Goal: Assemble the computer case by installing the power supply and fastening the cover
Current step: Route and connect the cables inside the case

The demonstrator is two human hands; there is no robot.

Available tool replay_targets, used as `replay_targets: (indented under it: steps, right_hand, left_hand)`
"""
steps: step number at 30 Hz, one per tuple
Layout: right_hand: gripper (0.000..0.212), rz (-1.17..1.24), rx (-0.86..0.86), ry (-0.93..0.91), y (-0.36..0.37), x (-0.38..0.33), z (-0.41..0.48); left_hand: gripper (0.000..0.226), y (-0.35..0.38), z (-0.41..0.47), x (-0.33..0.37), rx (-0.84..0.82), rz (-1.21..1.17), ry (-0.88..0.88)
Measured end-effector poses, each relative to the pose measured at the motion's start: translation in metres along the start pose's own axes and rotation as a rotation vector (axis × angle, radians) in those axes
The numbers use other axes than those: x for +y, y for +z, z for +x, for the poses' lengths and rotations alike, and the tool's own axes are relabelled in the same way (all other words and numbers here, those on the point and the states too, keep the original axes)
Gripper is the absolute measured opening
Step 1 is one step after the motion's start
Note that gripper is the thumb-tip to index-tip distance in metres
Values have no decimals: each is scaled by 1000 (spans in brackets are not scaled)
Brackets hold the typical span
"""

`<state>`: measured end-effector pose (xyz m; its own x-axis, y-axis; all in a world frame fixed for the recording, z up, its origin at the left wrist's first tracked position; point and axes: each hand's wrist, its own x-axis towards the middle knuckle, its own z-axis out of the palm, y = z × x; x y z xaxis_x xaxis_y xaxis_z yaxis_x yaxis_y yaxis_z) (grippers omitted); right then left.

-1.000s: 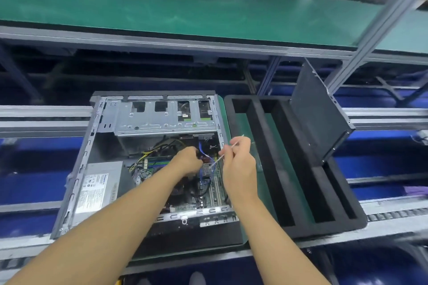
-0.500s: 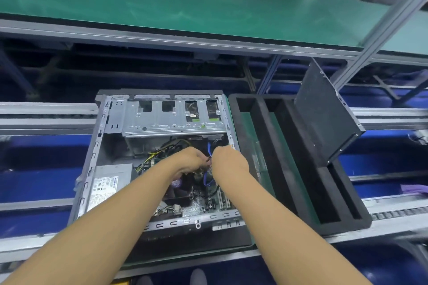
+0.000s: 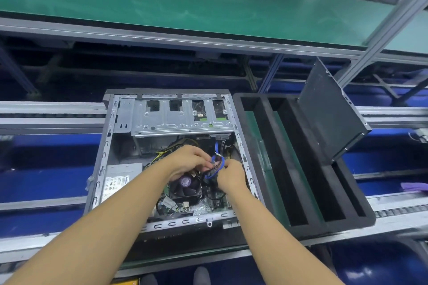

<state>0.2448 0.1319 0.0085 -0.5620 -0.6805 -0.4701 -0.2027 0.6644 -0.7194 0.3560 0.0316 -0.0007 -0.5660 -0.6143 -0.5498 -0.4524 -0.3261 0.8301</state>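
A green-matted shelf (image 3: 162, 7) runs across the back of an assembly line, above the grey conveyor rails (image 3: 46, 120) that carry the work. On the rails the open computer case (image 3: 107, 146) lies on its side, with the power supply (image 3: 120, 178) seated against its left wall. Free space shows between the supply and the drive cage (image 3: 180, 118) along the far edge. The left hand (image 3: 185, 162) reaches over the fan (image 3: 187, 186), fingers curled round a cable bundle (image 3: 217, 165) of blue and dark wires. The right hand (image 3: 231, 176) pinches the same bundle from the other side, close to the case's right rim. Just beside the case, a black foam tray (image 3: 361, 213) holds the cover (image 3: 328, 113), propped tilted in a slot. A second ago the right hand was raised near that rim, pinching a thin white strip; now both hands meet lower, inside the case.
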Motion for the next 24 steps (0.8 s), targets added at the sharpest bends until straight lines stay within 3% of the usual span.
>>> replay_targets:
  steps: [2,8,12,14,16,18,20,24]
  right_hand:
    - [18,161,-25,-3,-1,-1,-2]
    - [23,202,-108,-64,-11,-1,-5]
    - [25,214,-122,-80,-11,-4,-11]
    - [22,32,-130,-76,-13,-6,-12]
    - [9,-310,-115,-91,-18,-10,-12]
    - [9,-470,-37,-108,-25,-16,-16]
    - [8,-398,-3,-139,-32,-23,-17]
    - [12,4,-99,-136,-40,-25,-19]
  left_hand:
    - [7,1,-1,-1,32,14,-27]
    - [10,9,-5,2,3,-50,15]
    - [10,19,-7,-4,190,-98,147]
    - [14,21,-8,-9,283,-96,203]
    - [15,18,-9,-11,358,-35,269]
    - [13,17,-11,-11,349,25,347]
    - [10,20,-13,-10,333,-16,411]
    - [14,26,-16,-10,347,5,526]
